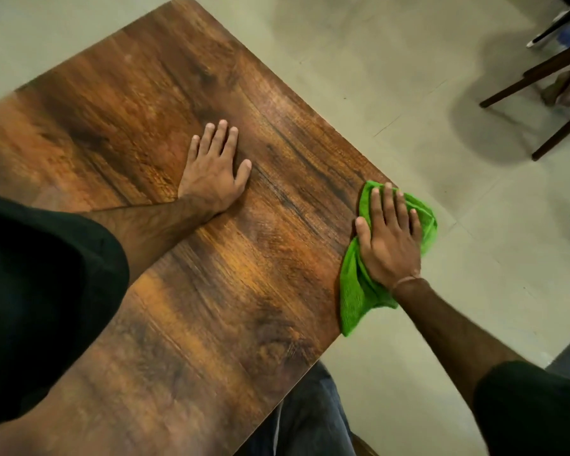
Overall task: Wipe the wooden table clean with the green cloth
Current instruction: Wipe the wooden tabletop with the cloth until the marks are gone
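Observation:
The wooden table [165, 133] is dark brown with strong grain and fills the left and middle of the head view. My left hand [213, 169] lies flat on its middle, palm down, fingers spread, holding nothing. My right hand [389, 238] presses flat on the green cloth [356, 294] at the table's right edge. The crumpled cloth hangs partly over that edge, with a corner pointing down towards the floor.
Pale tiled floor [408, 77] lies to the right of the table. Dark wooden chair legs [540, 77] stand at the upper right. My legs in dark trousers [310, 416] show below the table's near edge.

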